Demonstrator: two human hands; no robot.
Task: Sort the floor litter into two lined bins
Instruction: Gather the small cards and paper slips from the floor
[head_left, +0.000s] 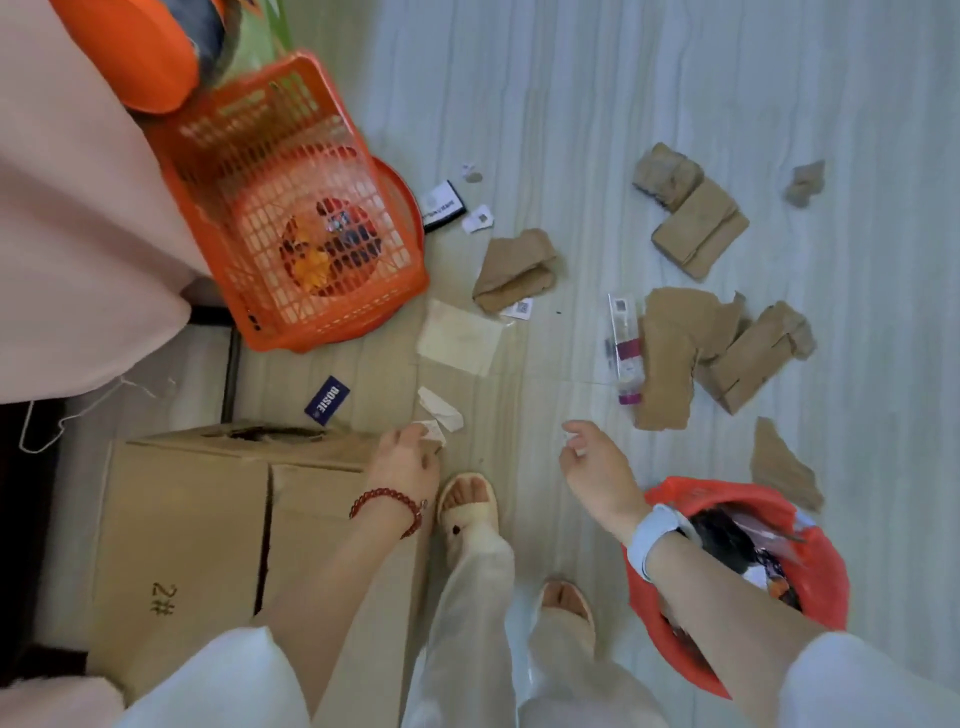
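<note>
My left hand (402, 460), with a red bead bracelet, is closed on small scraps of paper and cardboard (432, 435) low over the floor. My right hand (592, 462), with a white watch on its wrist, pinches a tiny white scrap (573, 441). Under my right forearm stands a bin with a red liner (815, 551) holding dark wrappers. An orange round bin (402, 195) sits behind an orange mesh basket (291, 218). Torn cardboard pieces (670, 353), a clear plastic pack (626, 348), a white paper strip (440, 408) and a blue tag (327, 401) lie on the floor.
A closed cardboard box (208, 525) marked "2#" stands at my left. Pink cloth (78, 218) hangs at the far left. More cardboard (696, 218) and small labels (475, 218) lie farther out. My sandalled feet (467, 499) stand between my hands.
</note>
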